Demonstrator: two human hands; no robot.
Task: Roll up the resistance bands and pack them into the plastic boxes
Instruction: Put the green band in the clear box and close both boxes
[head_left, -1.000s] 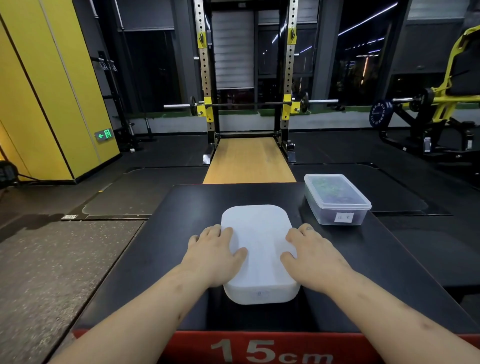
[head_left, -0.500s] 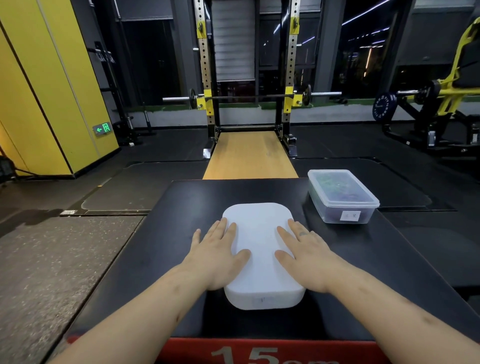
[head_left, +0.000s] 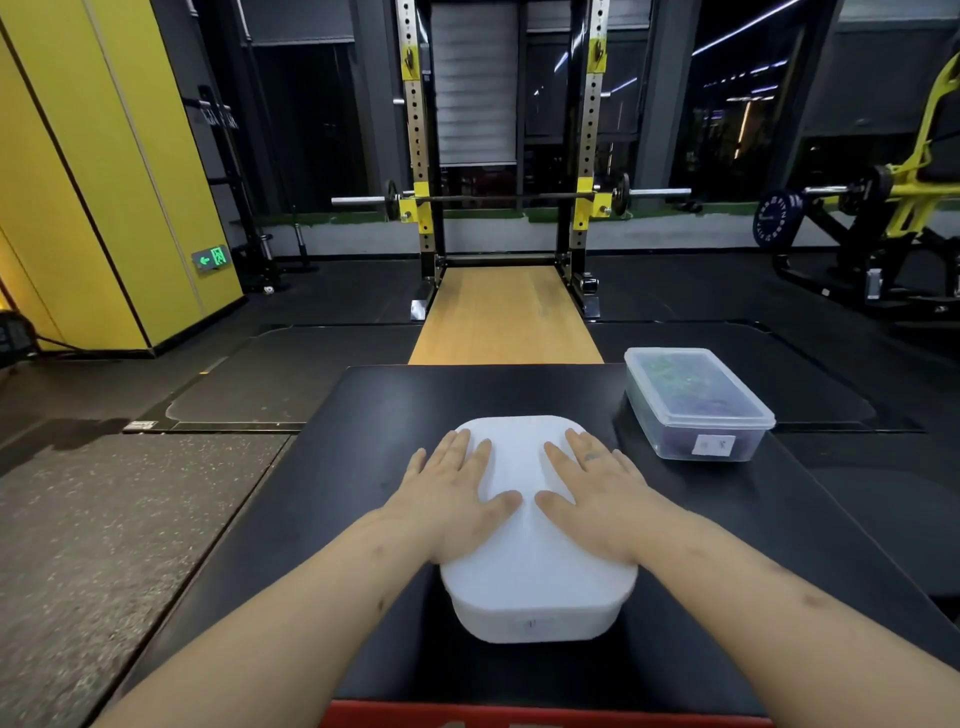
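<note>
In the head view the left hand (head_left: 452, 499) and right hand (head_left: 597, 499) lie flat, gripping nothing, on the lid (head_left: 519, 462) of the white box (head_left: 535, 618), clear box (head_left: 696, 405) behind-right of it; best press evenly out to each corner.

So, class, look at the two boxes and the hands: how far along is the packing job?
Done: the far box is lidded, with coloured contents, likely bands, showing through it. In hand: the left hand and right hand lie flat on top of the near box, apparently pressing its lid shut. Left: probably just sealing that lid. No loose bands show on the platform, though the near box's contents are hidden.
</note>
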